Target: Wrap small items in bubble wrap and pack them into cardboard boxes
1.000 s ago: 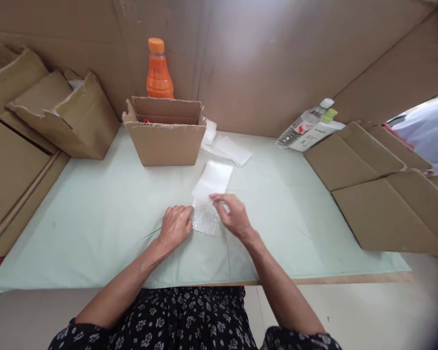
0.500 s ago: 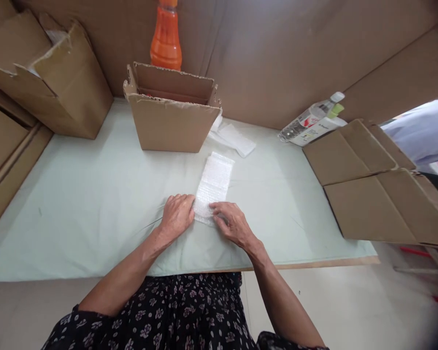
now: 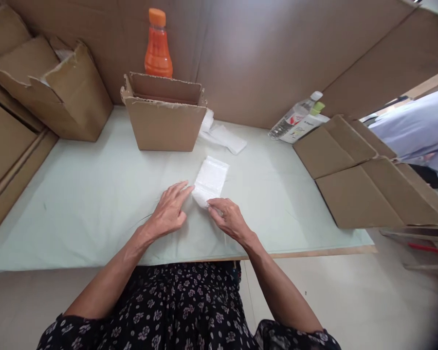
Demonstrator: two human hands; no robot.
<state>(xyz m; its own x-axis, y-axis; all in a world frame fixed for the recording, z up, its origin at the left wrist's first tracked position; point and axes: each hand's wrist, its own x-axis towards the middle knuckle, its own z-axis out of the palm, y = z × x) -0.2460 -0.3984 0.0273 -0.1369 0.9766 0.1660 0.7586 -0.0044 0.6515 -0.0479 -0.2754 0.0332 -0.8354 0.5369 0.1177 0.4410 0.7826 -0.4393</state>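
A strip of white bubble wrap (image 3: pixel 212 175) lies on the pale green tabletop in front of me, its near end folded or rolled up on itself. My right hand (image 3: pixel 228 216) pinches the near right corner of that turned-up end between thumb and fingers. To the left, my left hand (image 3: pixel 171 209) has its fingers stretched out and the thumb apart, with the fingertips at the left edge of the wrap. Whether anything lies inside the fold cannot be seen.
An open cardboard box (image 3: pixel 165 124) stands beyond the wrap, with an orange bottle (image 3: pixel 158 51) behind it. More white wrapping (image 3: pixel 226 138) lies beside that box. Cardboard boxes (image 3: pixel 83 92) fill the left side. At right are a clear bottle (image 3: pixel 294 116), cardboard (image 3: pixel 361 194) and a person's pale clothing (image 3: pixel 416 124).
The near end of the bubble wrap has been turned up away from me, so the strip is shorter. My left hand has loosened and spread its fingers. The camera view has shifted slightly.
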